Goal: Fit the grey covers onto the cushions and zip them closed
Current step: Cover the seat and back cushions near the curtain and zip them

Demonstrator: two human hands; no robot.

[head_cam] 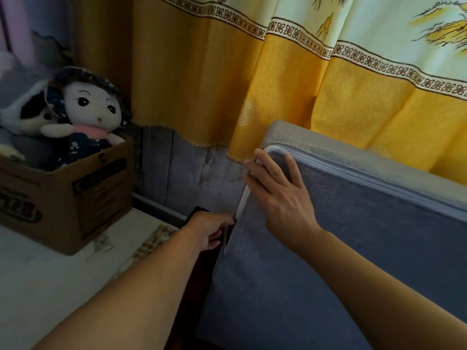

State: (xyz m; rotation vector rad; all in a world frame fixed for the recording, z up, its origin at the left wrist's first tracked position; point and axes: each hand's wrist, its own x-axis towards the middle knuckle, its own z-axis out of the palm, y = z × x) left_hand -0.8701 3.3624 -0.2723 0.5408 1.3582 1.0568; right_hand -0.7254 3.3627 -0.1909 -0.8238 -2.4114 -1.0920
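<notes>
Cushion [353, 248] in grey cover, centre right. Left hand [212, 231] pinches the zip pull [233, 221]; right hand [278, 190] lies flat, fingers straight, at the corner. Best pull steadily, seam held taut.

The left hand's [214, 229] fingertips hid the zip pull, so its place could not be told. The grey cover [341, 248] ran off the right and bottom edges. The cardboard box [63, 205] was cut by the left edge, its print blurred.
</notes>
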